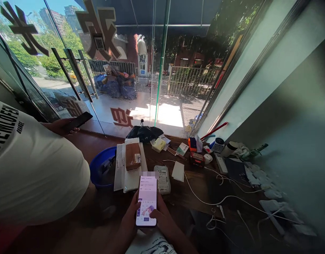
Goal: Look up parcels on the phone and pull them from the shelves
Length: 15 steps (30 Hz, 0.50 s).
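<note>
A lit smartphone [147, 199] is held upright in front of me, its screen showing lines of text above and a keyboard-like panel below. My left hand [131, 211] wraps its left edge, the thumb over the screen's lower left. Around the right edge is my right hand [162, 211], its thumb over the lower right of the screen. Just beyond the phone lies a grey labelled packet [163, 179], partly covered by it. To the left, a brown parcel [133, 157] with a label rests on white mailer bags [120, 167].
Another person [37, 158] in a white shirt stands at left, holding a dark phone [77, 120]. A blue basin [97, 181] sits beside the table. White cables [205, 204], an orange device [192, 144] and a green bottle [255, 151] lie rightward. Glass doors [125, 77] stand ahead.
</note>
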### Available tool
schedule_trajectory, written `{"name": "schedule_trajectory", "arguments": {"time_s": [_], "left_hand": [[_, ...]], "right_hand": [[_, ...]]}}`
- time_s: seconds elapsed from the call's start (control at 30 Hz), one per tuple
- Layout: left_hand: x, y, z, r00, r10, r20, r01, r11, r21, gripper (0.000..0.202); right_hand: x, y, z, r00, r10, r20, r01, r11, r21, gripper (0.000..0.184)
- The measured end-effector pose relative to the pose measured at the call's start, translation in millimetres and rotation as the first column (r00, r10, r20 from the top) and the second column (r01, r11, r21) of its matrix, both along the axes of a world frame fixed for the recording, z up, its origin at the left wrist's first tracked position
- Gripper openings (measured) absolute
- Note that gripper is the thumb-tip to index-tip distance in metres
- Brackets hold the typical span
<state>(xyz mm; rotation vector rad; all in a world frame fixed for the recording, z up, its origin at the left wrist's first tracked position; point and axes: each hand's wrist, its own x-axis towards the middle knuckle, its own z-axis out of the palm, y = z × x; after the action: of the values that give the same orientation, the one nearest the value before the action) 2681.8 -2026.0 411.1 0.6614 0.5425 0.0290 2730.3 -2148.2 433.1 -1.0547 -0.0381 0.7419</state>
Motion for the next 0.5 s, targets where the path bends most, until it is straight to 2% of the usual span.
{"name": "schedule_trajectory", "arguments": {"time_s": [0.1, 0.17, 0.27, 0.4, 0.5], "left_hand": [[0, 2, -12.8, 1.000, 0.014, 0.016, -0.014, 1.000, -0.007, 0.081], [0, 2, -16.1, 1.000, 0.013, 0.024, -0.013, 1.000, -0.014, 0.083], [1, 3, -11.6, 0.999, 0.021, 0.036, -0.020, 0.999, -0.026, 0.084], [0, 6, -4.6, 0.993, -0.067, 0.097, 0.073, 0.996, -0.057, 0.082], [0, 5, -4.4, 0.998, -0.032, 0.062, 0.035, 0.999, -0.040, 0.086]], "right_hand": [[-1, 2, -9.0, 0.999, -0.045, 0.004, 0.045, 0.997, -0.061, 0.068], [-1, 4, -11.6, 0.997, -0.071, 0.017, 0.072, 0.994, -0.081, 0.063], [-1, 5, -8.6, 0.998, -0.060, 0.008, 0.060, 0.997, -0.045, 0.062], [0, 5, -1.9, 0.998, -0.064, -0.025, 0.064, 0.998, -0.011, 0.064], [1, 5, -0.3, 0.997, -0.077, -0.004, 0.076, 0.997, -0.029, 0.063]]}}
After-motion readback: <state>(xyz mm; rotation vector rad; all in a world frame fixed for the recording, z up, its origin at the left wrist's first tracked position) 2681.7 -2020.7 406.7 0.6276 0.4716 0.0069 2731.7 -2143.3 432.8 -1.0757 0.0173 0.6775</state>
